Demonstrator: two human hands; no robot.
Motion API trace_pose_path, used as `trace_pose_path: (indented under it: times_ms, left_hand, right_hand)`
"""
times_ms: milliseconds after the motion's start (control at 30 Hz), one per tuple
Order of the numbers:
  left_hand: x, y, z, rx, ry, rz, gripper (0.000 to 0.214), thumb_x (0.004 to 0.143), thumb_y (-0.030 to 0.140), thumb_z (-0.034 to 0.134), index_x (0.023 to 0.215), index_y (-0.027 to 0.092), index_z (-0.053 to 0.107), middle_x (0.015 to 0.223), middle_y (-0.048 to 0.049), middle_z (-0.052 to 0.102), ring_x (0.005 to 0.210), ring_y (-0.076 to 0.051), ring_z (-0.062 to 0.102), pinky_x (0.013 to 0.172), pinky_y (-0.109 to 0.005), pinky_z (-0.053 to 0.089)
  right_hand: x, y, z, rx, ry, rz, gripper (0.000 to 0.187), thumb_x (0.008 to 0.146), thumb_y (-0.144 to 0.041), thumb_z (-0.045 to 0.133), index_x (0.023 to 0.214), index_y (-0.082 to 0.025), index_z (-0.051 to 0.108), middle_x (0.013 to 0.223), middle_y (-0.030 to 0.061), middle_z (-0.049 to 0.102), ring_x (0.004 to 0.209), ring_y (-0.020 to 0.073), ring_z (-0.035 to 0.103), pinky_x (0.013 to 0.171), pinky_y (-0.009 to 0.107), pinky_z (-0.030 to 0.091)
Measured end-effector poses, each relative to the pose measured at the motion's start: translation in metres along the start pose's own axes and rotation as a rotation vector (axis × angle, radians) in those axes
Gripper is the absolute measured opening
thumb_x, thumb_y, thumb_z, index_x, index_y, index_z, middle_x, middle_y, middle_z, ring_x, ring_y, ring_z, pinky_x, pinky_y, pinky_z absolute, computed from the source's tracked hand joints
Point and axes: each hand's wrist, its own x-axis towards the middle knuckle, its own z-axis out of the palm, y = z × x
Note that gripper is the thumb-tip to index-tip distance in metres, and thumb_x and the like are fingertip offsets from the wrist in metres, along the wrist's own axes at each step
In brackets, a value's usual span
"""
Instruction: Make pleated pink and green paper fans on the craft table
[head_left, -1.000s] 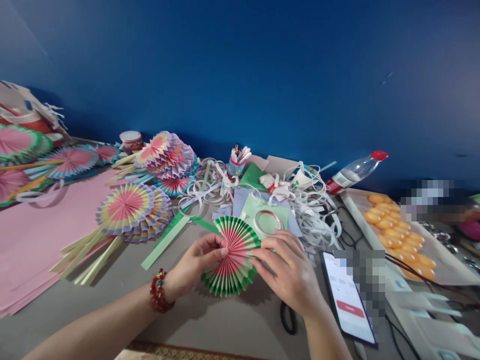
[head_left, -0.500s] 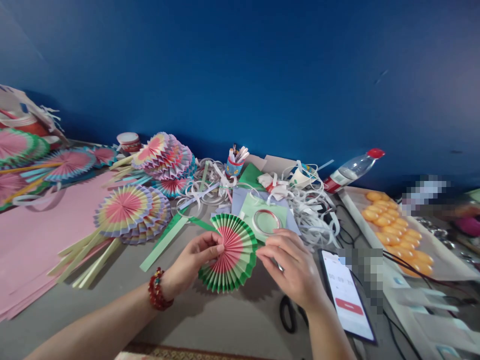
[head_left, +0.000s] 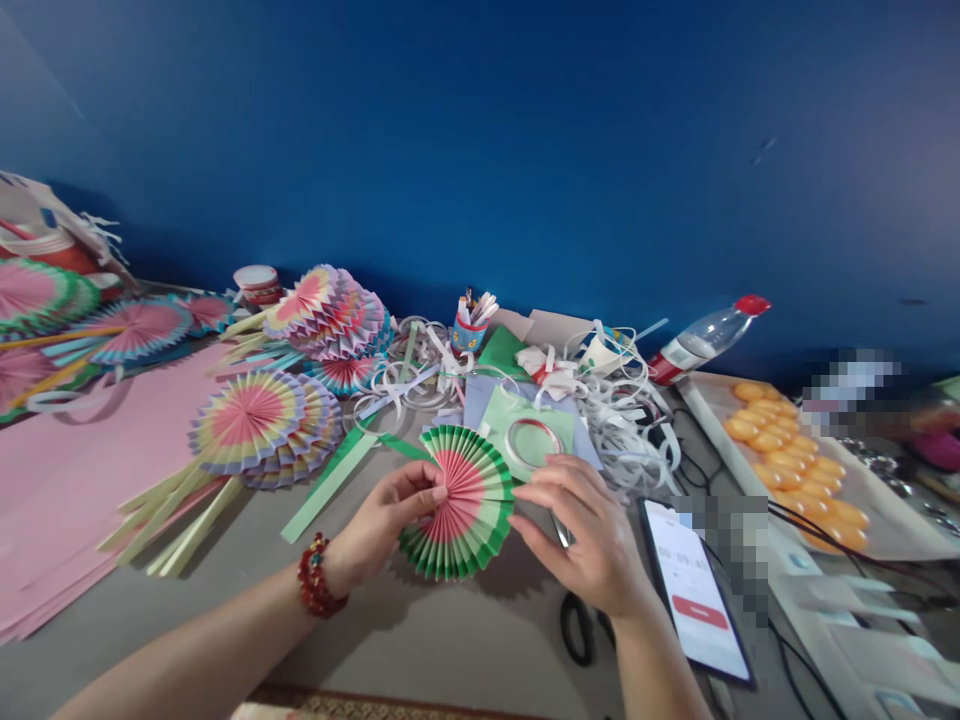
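A round pleated paper fan (head_left: 465, 500), pink in the middle with white and green rims, lies just above the grey table. My left hand (head_left: 386, 520), with a red bead bracelet at the wrist, pinches the fan at its centre from the left. My right hand (head_left: 589, 535) has its fingers curled against the fan's right edge, gripping the pleats there. A tape ring (head_left: 534, 441) rests on light green paper just beyond the fan.
Finished multicoloured fans with stick handles (head_left: 259, 420) are piled at the left on pink paper (head_left: 67, 490). White paper strips (head_left: 622, 415), a pen cup (head_left: 469, 330), a bottle (head_left: 705, 340), a phone (head_left: 694, 590), scissors (head_left: 577, 625) and an orange tray (head_left: 795, 450) crowd the right.
The fan has stayed in both hands and shifted only slightly. My right hand has slid a little along the fan's right edge.
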Motion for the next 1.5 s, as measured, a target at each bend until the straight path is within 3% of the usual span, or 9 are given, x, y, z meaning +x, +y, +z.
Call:
trace_pose_path:
  times_ms: [233, 533, 667, 767, 900, 1033, 1133, 1300, 1500]
  left_hand:
    - [0.0, -0.004, -0.001, -0.026, -0.051, -0.017, 0.029, 0.073, 0.037, 0.081, 0.083, 0.017, 0.062, 0.075, 0.0021, 0.058, 0.066, -0.008, 0.051, 0.06, -0.016, 0.041]
    - [0.003, -0.004, -0.003, -0.01, -0.16, 0.104, 0.023, 0.08, 0.028, 0.076, 0.095, 0.018, 0.063, 0.089, -0.0012, 0.063, 0.082, -0.012, 0.059, 0.073, -0.021, 0.047]
    - [0.005, -0.005, -0.005, 0.108, -0.169, 0.177, 0.023, 0.084, 0.031, 0.071, 0.101, 0.019, 0.063, 0.096, -0.0038, 0.066, 0.087, -0.015, 0.061, 0.078, -0.026, 0.05]
    - [0.005, -0.005, -0.009, 0.383, -0.11, 0.319, 0.023, 0.086, 0.033, 0.068, 0.104, 0.019, 0.065, 0.097, -0.0058, 0.068, 0.086, -0.017, 0.063, 0.079, -0.029, 0.05]
    - [0.0, -0.002, -0.009, 0.801, -0.043, 0.58, 0.022, 0.088, 0.028, 0.064, 0.109, 0.02, 0.066, 0.095, -0.0061, 0.07, 0.086, -0.018, 0.064, 0.079, -0.03, 0.05]
    - [-0.009, 0.002, -0.005, 0.93, -0.073, 0.691, 0.031, 0.088, 0.026, 0.064, 0.119, 0.022, 0.062, 0.102, -0.0077, 0.071, 0.094, -0.021, 0.065, 0.085, -0.032, 0.05]
    - [-0.012, 0.007, -0.002, 0.869, -0.085, 0.621, 0.036, 0.088, 0.028, 0.065, 0.123, 0.023, 0.06, 0.103, -0.0073, 0.073, 0.095, -0.021, 0.066, 0.087, -0.031, 0.049]
    - [-0.006, 0.013, -0.002, 0.643, -0.083, 0.403, 0.035, 0.088, 0.035, 0.065, 0.118, 0.018, 0.062, 0.095, -0.0085, 0.074, 0.086, -0.021, 0.068, 0.078, -0.029, 0.052]
    - [-0.001, 0.011, -0.006, 0.581, -0.166, 0.28, 0.033, 0.087, 0.036, 0.065, 0.114, 0.016, 0.066, 0.097, -0.0099, 0.074, 0.087, -0.021, 0.067, 0.077, -0.028, 0.051]
  right_hand:
    - [-0.001, 0.001, 0.004, -0.006, -0.012, -0.034, 0.013, 0.088, -0.007, 0.059, 0.089, -0.02, 0.062, 0.086, 0.0047, 0.063, 0.092, 0.0204, 0.059, 0.095, 0.04, 0.048]
    - [-0.002, 0.003, 0.008, 0.019, 0.046, -0.021, 0.015, 0.084, -0.005, 0.062, 0.087, -0.02, 0.062, 0.085, 0.0056, 0.061, 0.091, 0.0225, 0.059, 0.089, 0.041, 0.05]
    - [-0.003, 0.004, 0.007, 0.132, 0.029, -0.021, 0.014, 0.082, -0.008, 0.064, 0.087, -0.021, 0.063, 0.083, 0.0048, 0.06, 0.085, 0.0216, 0.058, 0.085, 0.041, 0.05]
    - [-0.006, 0.006, 0.008, 0.249, 0.121, 0.058, 0.016, 0.083, -0.013, 0.066, 0.095, -0.023, 0.063, 0.089, 0.0057, 0.06, 0.088, 0.0224, 0.058, 0.081, 0.039, 0.05]
    - [-0.009, 0.008, 0.017, 0.55, 0.222, 0.306, 0.049, 0.086, -0.032, 0.067, 0.131, -0.024, 0.049, 0.12, 0.0121, 0.056, 0.106, 0.0254, 0.058, 0.092, 0.042, 0.049]
    - [-0.01, 0.005, 0.028, 0.724, 0.039, 0.437, 0.078, 0.085, -0.033, 0.07, 0.15, -0.027, 0.028, 0.133, 0.0121, 0.055, 0.112, 0.0238, 0.06, 0.1, 0.041, 0.047]
    - [-0.012, 0.003, 0.036, 0.812, -0.033, 0.527, 0.066, 0.087, -0.034, 0.068, 0.145, -0.025, 0.038, 0.123, 0.0093, 0.064, 0.104, 0.0217, 0.065, 0.094, 0.036, 0.051]
    - [-0.011, 0.003, 0.043, 0.961, 0.024, 0.663, 0.047, 0.084, -0.039, 0.07, 0.126, -0.022, 0.057, 0.114, 0.0082, 0.07, 0.102, 0.0231, 0.068, 0.088, 0.034, 0.055]
    - [-0.007, 0.003, 0.036, 0.99, 0.025, 0.651, 0.038, 0.09, -0.04, 0.064, 0.124, -0.023, 0.061, 0.118, 0.0079, 0.069, 0.111, 0.0232, 0.065, 0.094, 0.034, 0.052]
